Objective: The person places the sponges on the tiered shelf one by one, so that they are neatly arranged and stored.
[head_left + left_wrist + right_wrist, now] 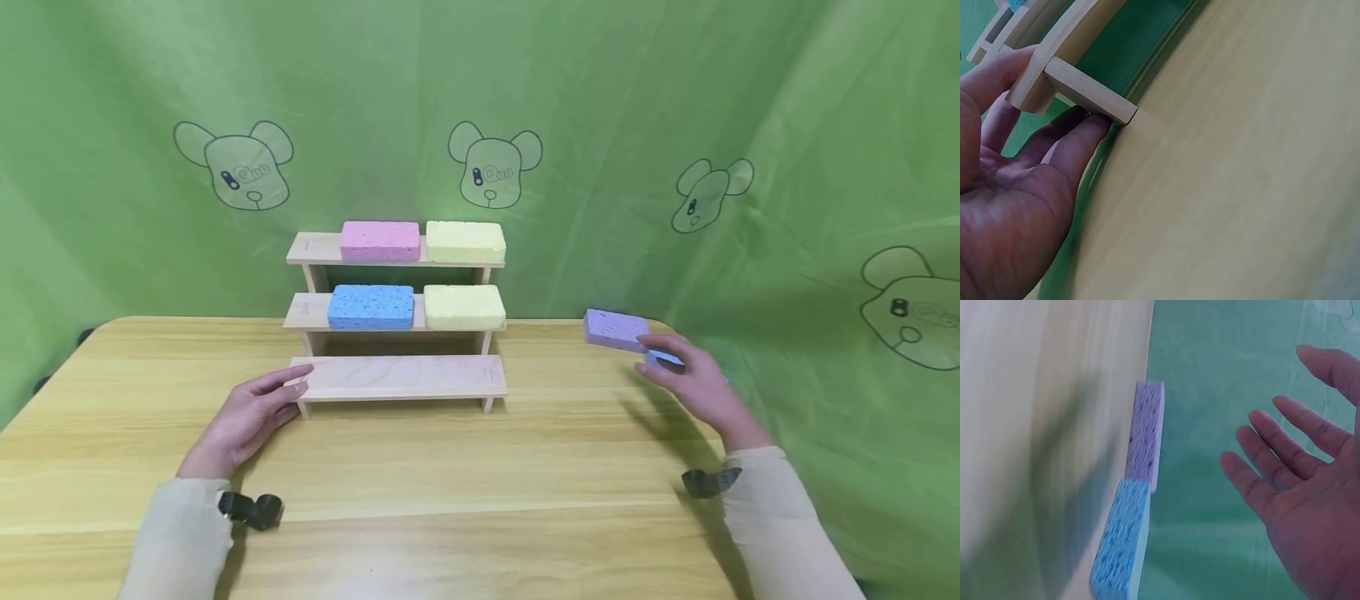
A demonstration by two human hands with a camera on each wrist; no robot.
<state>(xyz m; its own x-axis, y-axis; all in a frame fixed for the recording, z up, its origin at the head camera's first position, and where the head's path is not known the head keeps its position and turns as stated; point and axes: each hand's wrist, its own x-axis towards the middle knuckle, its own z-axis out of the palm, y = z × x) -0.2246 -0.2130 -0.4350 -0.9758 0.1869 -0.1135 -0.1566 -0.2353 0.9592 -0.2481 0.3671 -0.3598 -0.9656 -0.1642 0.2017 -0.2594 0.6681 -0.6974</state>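
Observation:
My left hand (247, 417) grips the left end of a three-step wooden display rack (401, 379), at its lowest step. In the left wrist view, fingers reach over the board and against the leg (1091, 90). Over on the right, my right hand (693, 383) hovers with fingers extended and holds nothing. Beneath it lies a blue sponge (1121, 540), mostly covered by the hand in the head view. Touching its end in the right wrist view is a purple sponge (615, 329), flat on the table near the back edge.
A pink sponge (380, 242) and a yellow sponge (466, 242) sit on the top step. Another blue sponge (371, 307) and another yellow sponge (464, 307) occupy the middle step. A green curtain (600, 125) hangs behind and right of the wooden table (465, 517).

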